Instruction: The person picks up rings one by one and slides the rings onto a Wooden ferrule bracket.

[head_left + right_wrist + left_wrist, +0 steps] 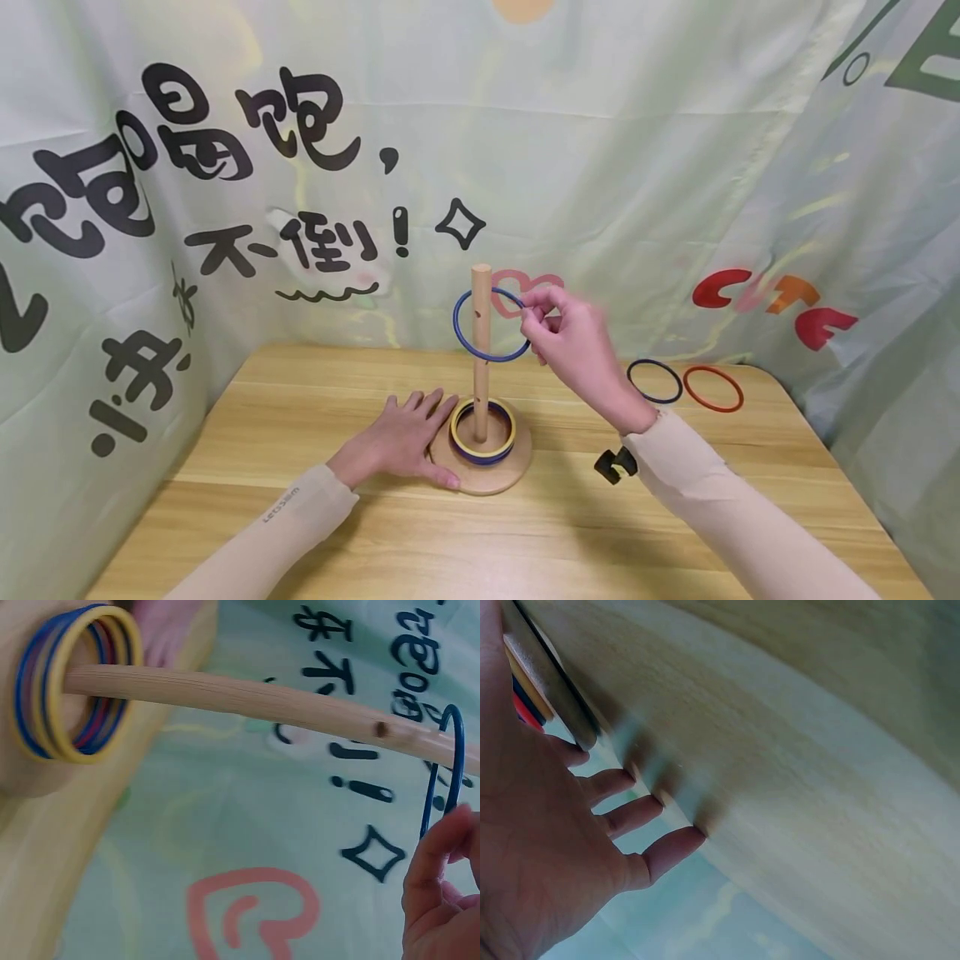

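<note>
A wooden peg (482,333) stands upright on a round wooden base (517,467). Between thumb and fingertips my right hand (573,333) pinches a blue ring (459,337), which encircles the peg a little below its top; the right wrist view also shows this held ring (459,750) around the peg. Several stacked rings lie around the peg's foot, with a yellow ring (512,417) uppermost. My left hand (405,437) rests at the base's left edge, fingers spread. In the left wrist view that hand (562,832) has its fingertips on the tabletop beside the base's rim.
Another blue ring (679,387) and a red ring (741,400) lie flat on the wooden table (300,400), back right. A printed curtain (637,167) hangs behind and along both sides. A small black device (615,465) sits at my right wrist.
</note>
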### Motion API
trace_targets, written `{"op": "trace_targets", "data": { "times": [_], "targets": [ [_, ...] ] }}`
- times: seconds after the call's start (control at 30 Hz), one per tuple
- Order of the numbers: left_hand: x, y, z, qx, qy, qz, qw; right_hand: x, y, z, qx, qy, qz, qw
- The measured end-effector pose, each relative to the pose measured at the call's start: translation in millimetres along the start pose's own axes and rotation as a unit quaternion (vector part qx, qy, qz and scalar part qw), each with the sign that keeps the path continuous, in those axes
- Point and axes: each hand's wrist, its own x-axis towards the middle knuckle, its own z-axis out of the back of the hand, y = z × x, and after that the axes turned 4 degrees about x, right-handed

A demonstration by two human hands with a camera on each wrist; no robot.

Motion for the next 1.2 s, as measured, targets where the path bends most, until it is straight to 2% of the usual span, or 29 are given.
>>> {"op": "trace_targets", "data": {
  "times": [0.13,0.37,0.6,0.83,1.07,1.2],
  "targets": [
    [0.9,-0.8,1.4,0.006,0.000,-0.004,1.0000,-8,-18,-7.6,-0.018,0.016,-0.009,1.000],
    [3.5,-0.3,1.5,0.007,-0.002,-0.007,1.0000,-26,-47,-22.8,-0.008,0.047,-0.051,0.998],
    [2.5,1.6,-1.6,0.007,-0.003,-0.001,1.0000,-39,-73,-38.0,-0.013,0.054,-0.069,0.996],
    [-2.4,1.5,-2.2,0.004,-0.010,0.000,0.9999,-52,-86,-51.8,-0.006,0.080,-0.106,0.991],
    [-2.1,-0.4,-1.2,-0.001,-0.008,-0.002,1.0000,-67,-100,-57.3,-0.016,0.089,-0.108,0.990],
    [-0.3,0.3,-2.9,-0.007,-0.013,-0.004,0.9999,-71,-104,-58.3,-0.022,0.081,-0.108,0.991]
  ]
}}
